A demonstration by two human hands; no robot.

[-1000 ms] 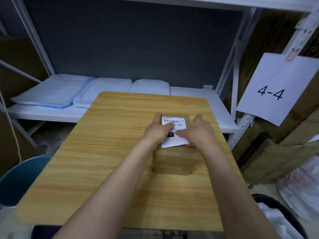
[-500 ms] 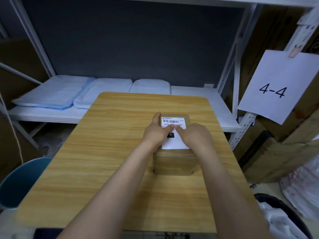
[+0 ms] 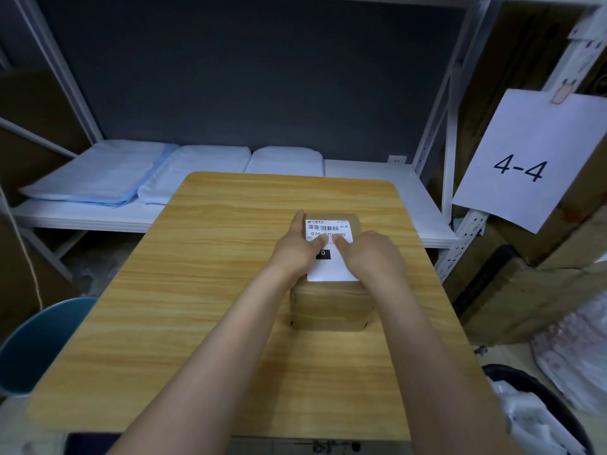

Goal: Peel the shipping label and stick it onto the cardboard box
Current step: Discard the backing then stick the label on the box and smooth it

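A: Status of the label job?

B: Near the end, by my reading. The shipping label (image 3: 329, 249) lies flat on the top face of the cardboard box (image 3: 331, 307), barcode end away from the person. The peeling step looks finished: no backing sheet shows anywhere in view. The box sits right of centre on the wooden table (image 3: 197, 307).

A: Hands?

B: Both down on the label. The left hand (image 3: 297, 249) lies along the label's left edge, fingers extended and flat, one fingertip reaching toward the middle. The right hand (image 3: 374, 256) covers the lower right part, forefinger pointing inward, so the two fingertips nearly meet just under the printed number. Neither grips anything; they are open palms and fingers pressing, not pinching.

A: What's left?

B: Smoothing, I judge. The near edge of the label runs right to the box's front edge and may overhang slightly; cannot tell if it is fully stuck.

A: Containers?

B: The box is closed, contents hidden. A dark bin (image 3: 545, 408) at lower right holds crumpled white plastic or paper. A blue tub (image 3: 39, 349) at lower left shows only its rim and side; its inside cannot be seen. The shelf (image 3: 377, 178) behind carries folded pale-blue and white cloths (image 3: 98, 178).
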